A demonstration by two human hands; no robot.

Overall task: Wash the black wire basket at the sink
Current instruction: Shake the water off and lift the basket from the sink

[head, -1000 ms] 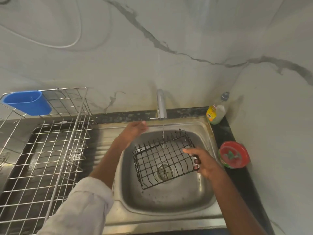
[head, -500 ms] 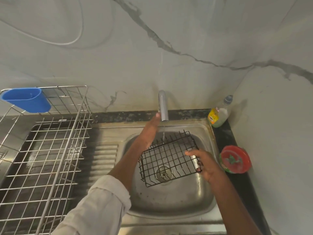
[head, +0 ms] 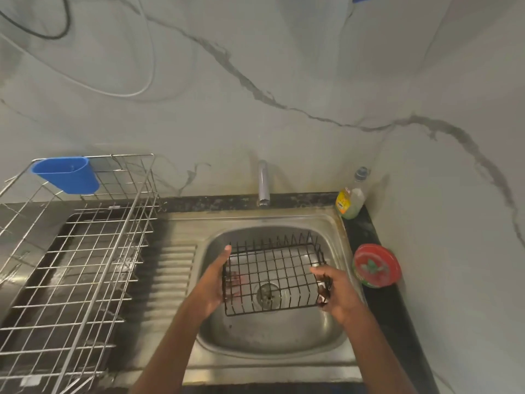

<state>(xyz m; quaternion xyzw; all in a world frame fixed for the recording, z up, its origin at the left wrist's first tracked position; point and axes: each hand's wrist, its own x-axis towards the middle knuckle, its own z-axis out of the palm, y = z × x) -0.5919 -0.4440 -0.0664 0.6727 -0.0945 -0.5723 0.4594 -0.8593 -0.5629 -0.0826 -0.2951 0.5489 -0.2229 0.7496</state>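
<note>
You hold the black wire basket (head: 274, 275) over the sink (head: 272, 334) — one hand on each side. Your left hand (head: 213, 282) lies flat against its left edge; your right hand (head: 336, 291) grips its right edge.

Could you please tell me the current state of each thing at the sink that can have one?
tap: no water visible
black wire basket: held over the sink
left hand: fingers straight against basket
right hand: gripping basket's edge
soap bottle: upright, capped
</note>
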